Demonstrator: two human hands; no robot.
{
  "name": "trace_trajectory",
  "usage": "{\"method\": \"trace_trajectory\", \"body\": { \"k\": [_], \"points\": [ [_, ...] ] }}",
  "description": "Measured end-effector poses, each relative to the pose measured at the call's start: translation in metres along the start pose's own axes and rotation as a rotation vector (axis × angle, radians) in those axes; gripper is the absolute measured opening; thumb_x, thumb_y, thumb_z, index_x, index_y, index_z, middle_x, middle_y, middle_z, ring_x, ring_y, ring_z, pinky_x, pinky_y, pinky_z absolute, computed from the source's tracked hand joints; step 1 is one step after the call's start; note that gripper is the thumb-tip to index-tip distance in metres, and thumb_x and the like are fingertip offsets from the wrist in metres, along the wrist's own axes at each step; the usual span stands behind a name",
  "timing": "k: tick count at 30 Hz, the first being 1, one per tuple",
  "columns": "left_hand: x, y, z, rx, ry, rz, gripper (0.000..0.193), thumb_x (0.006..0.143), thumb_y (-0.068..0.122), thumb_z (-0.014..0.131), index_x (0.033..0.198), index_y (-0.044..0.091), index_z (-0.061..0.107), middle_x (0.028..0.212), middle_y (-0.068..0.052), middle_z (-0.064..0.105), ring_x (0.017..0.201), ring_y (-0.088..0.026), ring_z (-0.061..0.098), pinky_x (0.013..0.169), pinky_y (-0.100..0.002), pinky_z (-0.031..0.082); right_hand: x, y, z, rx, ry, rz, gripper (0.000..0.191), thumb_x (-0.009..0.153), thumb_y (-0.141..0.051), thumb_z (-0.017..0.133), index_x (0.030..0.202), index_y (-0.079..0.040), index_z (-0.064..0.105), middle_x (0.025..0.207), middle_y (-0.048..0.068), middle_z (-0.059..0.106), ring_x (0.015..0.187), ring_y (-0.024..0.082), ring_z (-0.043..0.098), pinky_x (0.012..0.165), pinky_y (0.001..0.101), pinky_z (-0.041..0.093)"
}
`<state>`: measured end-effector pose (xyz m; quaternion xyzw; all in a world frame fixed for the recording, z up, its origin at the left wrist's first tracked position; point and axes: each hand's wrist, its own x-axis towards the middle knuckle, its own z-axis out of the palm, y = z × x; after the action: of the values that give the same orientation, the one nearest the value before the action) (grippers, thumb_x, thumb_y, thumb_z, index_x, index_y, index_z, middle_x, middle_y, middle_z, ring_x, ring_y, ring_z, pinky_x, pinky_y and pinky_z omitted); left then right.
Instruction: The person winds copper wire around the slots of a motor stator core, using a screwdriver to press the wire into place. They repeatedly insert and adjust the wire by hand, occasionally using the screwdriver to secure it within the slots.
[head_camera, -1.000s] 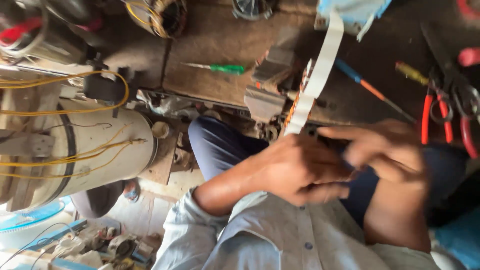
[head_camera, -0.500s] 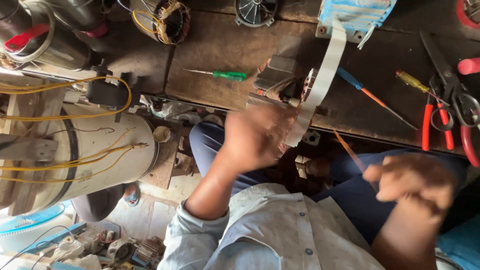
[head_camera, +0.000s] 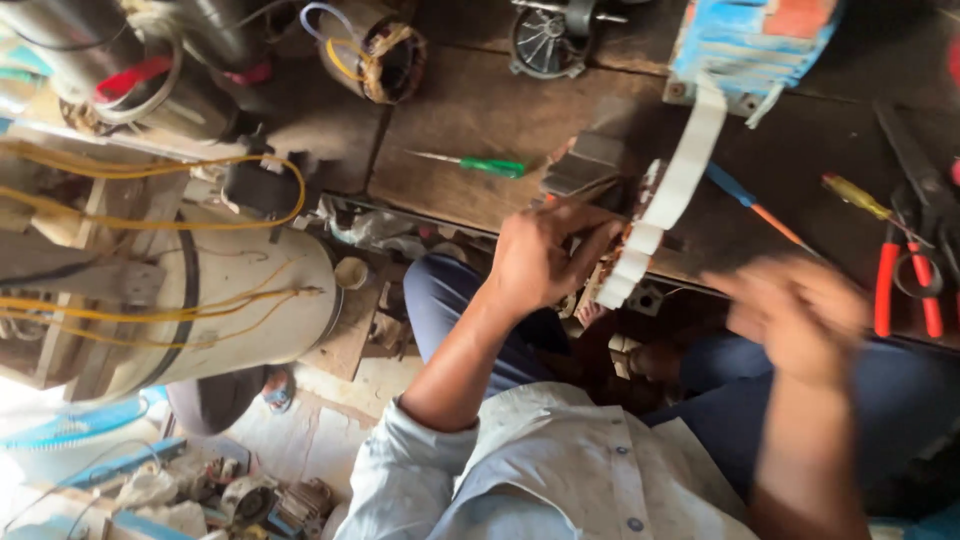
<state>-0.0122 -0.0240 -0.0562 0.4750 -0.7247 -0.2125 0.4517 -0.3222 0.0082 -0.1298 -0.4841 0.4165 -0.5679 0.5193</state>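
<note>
White strip (head_camera: 668, 205) touches left fingers (head_camera: 590, 245).

Workbench (head_camera: 470, 110) rough worn wood; screwdriver (head_camera: 480, 164) handle glossy green plastic; white strip (head_camera: 668, 195) matt, perhaps paper.

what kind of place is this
Most likely a small electric motor repair workshop: a stator with copper windings lies on the wooden workbench, beside a green-handled screwdriver, red-handled pliers and a large white motor housing.

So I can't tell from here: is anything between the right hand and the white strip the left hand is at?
Nothing visible. The right hand, blurred, hangs clear of the white strip; only open bench lies between. The left hand touches the strip's lower end.
</note>
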Motion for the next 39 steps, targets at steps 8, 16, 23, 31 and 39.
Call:
{"method": "trace_trajectory", "body": {
  "k": [8,16,23,31,39],
  "points": [
    [-0.016,-0.016,-0.002,-0.317,0.103,-0.037,0.03,0.094,0.025,0.073,0.115,0.003,0.072,0.094,-0.008,0.071,0.079,-0.018,0.068,0.072,-0.029,0.054,-0.066,-0.008,-0.074,-0.596,-0.154,-0.233,0.015,0.105,-0.004,0.056,0.115,0.007,0.061,0.113,0.022,0.071,0.1,0.024,0.069,0.093,0.0361,0.054],
    [-0.045,-0.036,0.026,-0.59,0.148,0.083,0.081,0.102,0.063,0.048,0.154,0.0,0.046,0.131,-0.017,0.063,0.121,-0.025,0.06,0.105,-0.036,0.044,-0.015,-0.029,-0.019,-1.164,0.078,-0.318,0.017,0.108,-0.012,0.073,0.123,-0.004,0.069,0.122,0.014,0.073,0.114,0.032,0.07,0.1,0.0378,0.053],
    [-0.027,-0.053,0.043,-0.553,0.214,0.302,0.108,0.083,0.088,0.046,0.156,0.009,0.04,0.133,-0.012,0.067,0.117,-0.027,0.066,0.106,-0.035,0.05,0.026,0.021,-0.033,-1.545,0.079,-0.297,0.026,0.095,-0.009,0.075,0.121,-0.007,0.071,0.114,0.015,0.07,0.114,0.039,0.064,0.099,0.0489,0.05],
    [-0.027,-0.067,0.033,-0.524,0.077,0.39,0.112,0.08,0.085,0.062,0.155,0.006,0.038,0.137,-0.011,0.069,0.124,-0.025,0.065,0.105,-0.035,0.049,0.031,0.015,-0.029,-1.636,-0.018,-0.154,0.013,0.101,-0.004,0.068,0.114,-0.002,0.068,0.112,0.021,0.063,0.106,0.041,0.062,0.09,0.0519,0.05],
    [-0.02,-0.061,0.021,-0.424,0.055,0.443,0.105,0.081,0.079,0.064,0.152,0.004,0.044,0.14,-0.005,0.068,0.13,-0.024,0.062,0.109,-0.033,0.047,0.008,0.019,-0.061,-1.486,0.014,-0.161,0.028,0.106,-0.02,0.081,0.124,-0.001,0.071,0.106,0.017,0.067,0.083,0.026,0.064,0.081,0.0388,0.053]
  ]
}}
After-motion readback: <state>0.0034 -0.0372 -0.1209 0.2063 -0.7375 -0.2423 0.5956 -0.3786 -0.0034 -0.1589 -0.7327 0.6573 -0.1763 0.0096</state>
